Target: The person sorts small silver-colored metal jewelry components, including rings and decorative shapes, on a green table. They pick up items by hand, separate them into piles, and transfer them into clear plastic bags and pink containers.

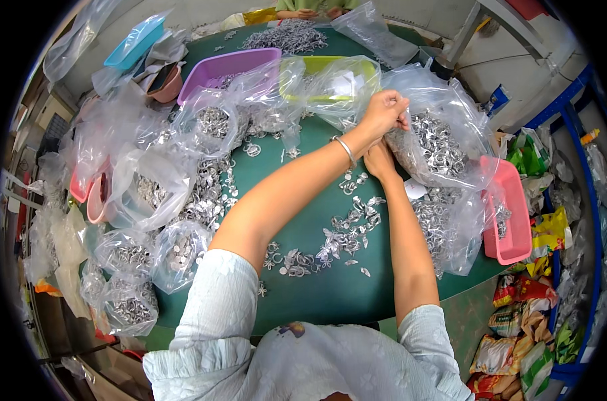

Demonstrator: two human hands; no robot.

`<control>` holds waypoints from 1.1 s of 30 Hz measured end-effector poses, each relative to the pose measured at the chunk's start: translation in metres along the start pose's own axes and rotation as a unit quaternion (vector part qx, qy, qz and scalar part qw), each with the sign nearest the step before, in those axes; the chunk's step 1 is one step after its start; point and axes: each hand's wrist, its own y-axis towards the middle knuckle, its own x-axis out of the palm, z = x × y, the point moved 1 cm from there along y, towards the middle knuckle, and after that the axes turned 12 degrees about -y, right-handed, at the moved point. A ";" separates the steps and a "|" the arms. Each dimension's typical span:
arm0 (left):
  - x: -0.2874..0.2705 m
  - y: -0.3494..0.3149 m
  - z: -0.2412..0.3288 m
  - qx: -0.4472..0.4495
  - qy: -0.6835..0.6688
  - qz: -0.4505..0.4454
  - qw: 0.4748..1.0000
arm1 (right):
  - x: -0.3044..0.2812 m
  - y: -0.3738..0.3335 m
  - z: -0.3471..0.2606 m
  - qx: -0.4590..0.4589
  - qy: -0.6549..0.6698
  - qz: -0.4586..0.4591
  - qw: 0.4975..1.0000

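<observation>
My left hand (386,112) has a silver bangle (345,151) at its wrist and reaches across to the far right of the green table. Its fingers are pinched on the rim of a large clear plastic bag (443,175) full of small silver-coloured metal pieces (438,144). Just below it, my right hand (379,160) is against the bag's near left side; its fingers are hidden behind my left wrist and the bag. Loose silver-coloured pieces (347,230) are scattered on the table between my forearms.
A purple basin (195,72) and a yellow-green basin (363,67) stand at the back. On the right is a pink basin (510,234), beside a blue rack (594,234). Several clear bags of metal pieces crowd the left, including one open bag (126,194). A person (317,8) sits opposite.
</observation>
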 end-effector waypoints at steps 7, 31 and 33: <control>-0.016 -0.028 0.006 0.006 0.031 0.047 0.998 | -0.039 -0.088 -0.046 -0.107 0.056 -0.143 0.982; -0.050 -0.303 0.021 -0.060 0.637 -0.027 0.768 | -0.086 -0.165 -0.115 -0.088 0.168 -0.126 0.974; -0.039 -0.322 0.022 -0.046 0.683 -0.017 0.729 | -0.091 -0.172 -0.101 -0.076 0.042 -0.017 0.996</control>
